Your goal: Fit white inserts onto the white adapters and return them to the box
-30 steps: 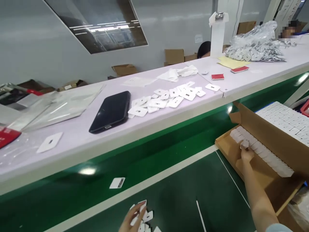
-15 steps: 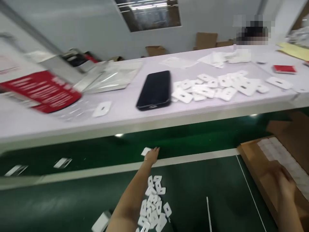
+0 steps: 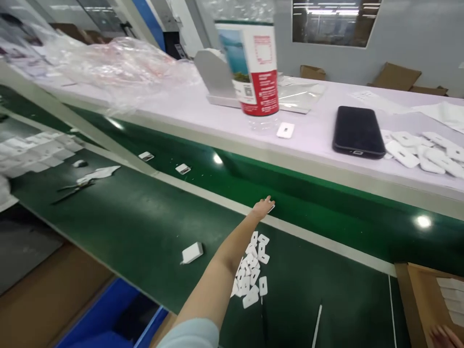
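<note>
My left hand (image 3: pixel 264 208) reaches over the pale rail onto the green sunken strip (image 3: pixel 300 217), its fingers round a small white piece (image 3: pixel 271 208) that is mostly covered. Below that arm a heap of small white plates with slots (image 3: pixel 250 266) lies on the dark green bench (image 3: pixel 290 290). At the bottom right edge my right hand (image 3: pixel 444 336) is partly cut off, over the cardboard box (image 3: pixel 416 299) that holds white items (image 3: pixel 451 295). Whether the right hand holds anything is hidden.
A black phone (image 3: pixel 358 131) and more white plates (image 3: pixel 427 152) lie on the raised shelf, beside a labelled bottle (image 3: pixel 257 72). A white block (image 3: pixel 192 252), a thin white stick (image 3: pixel 317 326) and scissors (image 3: pixel 74 191) rest on the bench. Blue bins (image 3: pixel 105 314) stand below.
The view has swung to the left, bringing the bottle and blue bins into sight. My left hand now covers more of its white piece. My right hand sits lower, at the frame's edge.
</note>
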The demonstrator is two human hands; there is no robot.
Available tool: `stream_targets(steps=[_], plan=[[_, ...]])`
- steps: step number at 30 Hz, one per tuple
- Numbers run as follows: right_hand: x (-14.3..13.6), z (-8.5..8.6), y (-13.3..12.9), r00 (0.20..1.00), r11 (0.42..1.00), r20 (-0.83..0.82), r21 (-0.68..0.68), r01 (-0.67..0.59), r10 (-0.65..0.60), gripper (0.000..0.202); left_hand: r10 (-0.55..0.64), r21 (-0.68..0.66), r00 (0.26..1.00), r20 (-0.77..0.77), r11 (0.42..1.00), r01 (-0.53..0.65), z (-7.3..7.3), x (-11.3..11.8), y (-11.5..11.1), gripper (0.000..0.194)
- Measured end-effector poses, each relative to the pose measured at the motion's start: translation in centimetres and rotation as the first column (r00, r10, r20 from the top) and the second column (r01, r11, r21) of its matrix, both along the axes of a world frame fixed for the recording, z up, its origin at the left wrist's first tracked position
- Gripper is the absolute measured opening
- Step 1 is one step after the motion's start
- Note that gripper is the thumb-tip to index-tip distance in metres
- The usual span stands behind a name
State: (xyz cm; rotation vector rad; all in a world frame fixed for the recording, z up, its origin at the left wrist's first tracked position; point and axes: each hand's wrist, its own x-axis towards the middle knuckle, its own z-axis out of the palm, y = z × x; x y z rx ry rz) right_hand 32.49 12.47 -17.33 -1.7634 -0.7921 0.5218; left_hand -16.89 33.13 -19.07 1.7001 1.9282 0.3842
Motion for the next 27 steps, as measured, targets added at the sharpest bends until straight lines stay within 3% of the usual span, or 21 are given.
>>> stream_targets(steps=[2, 4, 6, 8, 11, 14, 17, 21, 24, 27], plan=[[-2.0, -0.5, 0.1, 0.998, 0.999, 0.053, 0.003, -0.032, 0.032, 0.035, 0.061, 0.067, 0.993, 0.1, 0.995, -0.068, 0.0, -0.3, -1.9, 0.033], [-5.3, -1.1, 0.4, 0.954, 0.968, 0.165, -0.027, -0.251, 0.252, 0.036, 0.13, 0.142, 0.968, 0.217, 0.976, -0.163, 0.3, -0.6, -4.6, 0.036], [-10.1, -1.8, 0.8, 0.765, 0.807, 0.264, -0.115, -0.58, 0.588, 0.036, 0.194, 0.195, 0.918, 0.346, 0.942, -0.272, 1.0, -0.9, -8.3, 0.041], [-15.8, -2.6, 1.0, 0.579, 0.631, 0.274, -0.173, -0.756, 0.768, 0.029, 0.227, 0.208, 0.85, 0.476, 0.91, -0.359, 1.8, -1.1, -12.6, 0.051], [-24.4, -4.2, 1.4, 0.339, 0.418, 0.294, -0.268, -0.868, 0.894, 0.027, 0.211, 0.186, 0.748, 0.629, 0.894, -0.408, 3.0, -1.3, -19.8, 0.067], [-31.1, -5.8, 2.6, 0.203, 0.314, 0.318, -0.352, -0.882, 0.926, 0.043, 0.2, 0.166, 0.683, 0.702, 0.887, -0.43, 4.5, -1.5, -25.9, 0.064], [-35.1, -7.0, 4.7, 0.133, 0.261, 0.309, -0.42, -0.869, 0.942, 0.053, 0.211, 0.191, 0.683, 0.699, 0.866, -0.462, 6.7, -2.0, -29.9, 0.053], [-37.3, -7.8, 6.4, 0.128, 0.245, 0.266, -0.472, -0.847, 0.955, 0.038, 0.177, 0.305, 0.749, 0.638, 0.836, -0.457, 9.9, -3.5, -32.6, 0.044], [-37.6, -7.8, 6.2, 0.185, 0.275, 0.229, -0.47, -0.839, 0.956, 0.029, 0.12, 0.353, 0.744, 0.657, 0.823, -0.445, 11.8, -4.7, -33.8, 0.044], [-37.4, -7.3, 5.6, 0.302, 0.342, 0.16, -0.426, -0.838, 0.94, 0.026, 0.032, 0.388, 0.711, 0.702, 0.82, -0.42, 13.0, -5.6, -34.7, 0.047]])
